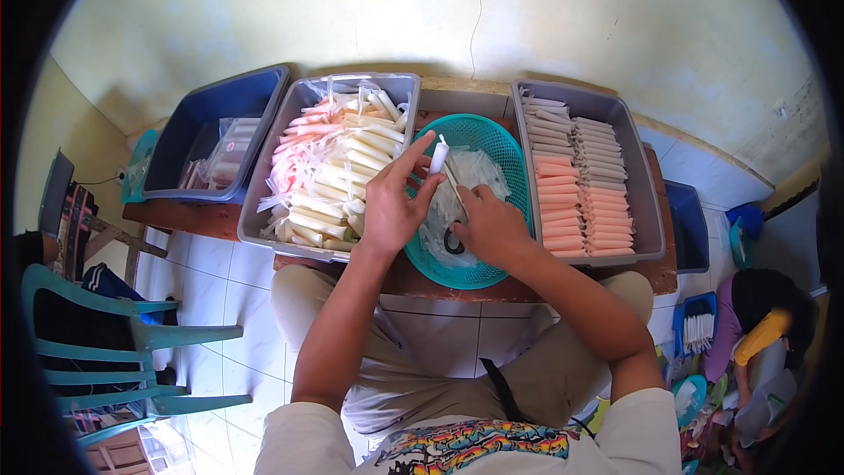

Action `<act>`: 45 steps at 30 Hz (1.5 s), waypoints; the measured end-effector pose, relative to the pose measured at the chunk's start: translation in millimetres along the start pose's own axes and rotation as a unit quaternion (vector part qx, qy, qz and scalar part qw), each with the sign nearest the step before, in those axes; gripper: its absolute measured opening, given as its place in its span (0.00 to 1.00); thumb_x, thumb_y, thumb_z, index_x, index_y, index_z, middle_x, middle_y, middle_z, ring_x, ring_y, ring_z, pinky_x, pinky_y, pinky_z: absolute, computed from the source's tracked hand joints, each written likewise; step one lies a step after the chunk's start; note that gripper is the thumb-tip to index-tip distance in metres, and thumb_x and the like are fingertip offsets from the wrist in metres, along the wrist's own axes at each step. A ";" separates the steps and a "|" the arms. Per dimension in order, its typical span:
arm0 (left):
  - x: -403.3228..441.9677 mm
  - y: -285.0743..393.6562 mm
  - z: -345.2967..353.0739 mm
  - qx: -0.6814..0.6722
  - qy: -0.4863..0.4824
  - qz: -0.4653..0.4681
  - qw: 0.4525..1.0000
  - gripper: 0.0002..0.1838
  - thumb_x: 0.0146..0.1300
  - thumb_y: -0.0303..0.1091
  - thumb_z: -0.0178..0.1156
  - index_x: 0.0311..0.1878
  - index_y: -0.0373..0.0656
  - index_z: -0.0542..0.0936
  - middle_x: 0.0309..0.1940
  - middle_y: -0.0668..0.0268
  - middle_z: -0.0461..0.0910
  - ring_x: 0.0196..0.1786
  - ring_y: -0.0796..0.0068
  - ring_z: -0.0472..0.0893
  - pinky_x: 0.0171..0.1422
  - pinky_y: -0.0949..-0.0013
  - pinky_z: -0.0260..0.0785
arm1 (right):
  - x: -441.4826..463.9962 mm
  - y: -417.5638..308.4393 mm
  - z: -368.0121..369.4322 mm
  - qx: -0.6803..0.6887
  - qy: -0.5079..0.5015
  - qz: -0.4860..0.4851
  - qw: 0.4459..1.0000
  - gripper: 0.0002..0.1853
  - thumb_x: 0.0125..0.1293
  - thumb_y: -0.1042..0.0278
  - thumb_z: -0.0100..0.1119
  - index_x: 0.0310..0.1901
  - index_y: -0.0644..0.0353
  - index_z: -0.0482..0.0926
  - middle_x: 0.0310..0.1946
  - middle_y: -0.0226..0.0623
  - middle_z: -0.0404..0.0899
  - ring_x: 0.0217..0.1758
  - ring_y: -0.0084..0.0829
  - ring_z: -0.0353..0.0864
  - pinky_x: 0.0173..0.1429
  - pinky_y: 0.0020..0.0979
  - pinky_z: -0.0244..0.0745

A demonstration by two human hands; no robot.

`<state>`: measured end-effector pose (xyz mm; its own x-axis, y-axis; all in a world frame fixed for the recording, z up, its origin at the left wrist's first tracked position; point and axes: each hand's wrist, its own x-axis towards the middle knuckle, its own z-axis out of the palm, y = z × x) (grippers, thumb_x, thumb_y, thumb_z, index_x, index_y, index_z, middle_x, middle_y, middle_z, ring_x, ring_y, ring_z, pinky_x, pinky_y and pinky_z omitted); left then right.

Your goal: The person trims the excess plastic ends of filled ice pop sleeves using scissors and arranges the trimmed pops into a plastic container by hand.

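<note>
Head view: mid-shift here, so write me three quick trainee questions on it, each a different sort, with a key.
1. Which hand holds the scissors?
2. True or false: the peach tubes in the right grey tub lie in rows.
3. Fill the gap: between that tub and the left grey tub stands a ____, with clear plastic pieces in it.

Key:
1. The right hand.
2. True.
3. teal mesh basket.
</note>
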<state>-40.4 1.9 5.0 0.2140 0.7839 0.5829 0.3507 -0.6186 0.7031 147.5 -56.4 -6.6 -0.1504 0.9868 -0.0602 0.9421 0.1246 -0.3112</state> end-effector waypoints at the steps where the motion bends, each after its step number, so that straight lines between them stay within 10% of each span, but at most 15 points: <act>1: -0.4 2.9 -0.5 -0.006 -0.006 -0.011 1.000 0.37 0.63 0.23 0.78 0.76 0.47 0.79 0.44 0.60 0.92 0.41 0.72 0.91 0.45 0.66 0.85 | -0.9 3.7 -3.9 0.052 0.028 -0.028 0.998 0.35 0.69 0.55 0.70 0.73 0.62 0.74 0.58 0.52 0.81 0.52 0.53 0.90 0.54 0.51 0.85; 8: -2.7 10.2 8.9 -0.080 -0.047 -0.042 0.995 0.39 0.65 0.18 0.75 0.79 0.46 0.75 0.45 0.60 0.91 0.45 0.74 0.91 0.53 0.64 0.87 | -2.4 12.7 -17.0 0.303 0.118 -0.140 0.935 0.21 0.72 0.59 0.70 0.61 0.62 0.82 0.48 0.48 0.88 0.42 0.44 0.91 0.49 0.44 0.83; 24: -2.9 12.4 52.7 -0.316 -0.010 -0.163 0.934 0.21 0.74 0.24 0.71 0.67 0.38 0.81 0.48 0.64 0.87 0.46 0.78 0.85 0.53 0.72 0.81 | -25.3 55.3 -45.2 0.258 0.213 -0.101 0.937 0.13 0.70 0.62 0.74 0.49 0.62 0.90 0.40 0.45 0.89 0.42 0.43 0.90 0.49 0.41 0.81; 34: 49.8 39.0 135.9 -0.175 -0.018 -0.081 0.981 0.14 0.69 0.31 0.77 0.54 0.38 0.86 0.43 0.65 0.90 0.45 0.80 0.87 0.47 0.73 0.79 | -25.3 133.7 -85.2 0.103 0.261 -0.071 0.957 0.10 0.73 0.67 0.66 0.53 0.56 0.87 0.46 0.42 0.83 0.54 0.49 0.84 0.58 0.49 0.80; 45: 113.8 21.9 260.1 0.028 -0.100 0.065 0.993 0.12 0.66 0.34 0.75 0.51 0.43 0.90 0.42 0.55 0.91 0.41 0.57 0.91 0.48 0.57 0.82 | 9.3 258.1 -101.7 -0.005 0.316 0.040 0.948 0.09 0.71 0.70 0.67 0.50 0.55 0.88 0.50 0.36 0.84 0.60 0.45 0.83 0.65 0.45 0.80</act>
<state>228.7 91.6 -19.1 0.4350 0.6967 0.5705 0.3575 -0.7151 0.6007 419.8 -4.5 9.0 0.1271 0.8578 0.4980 0.9465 0.0453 -0.3196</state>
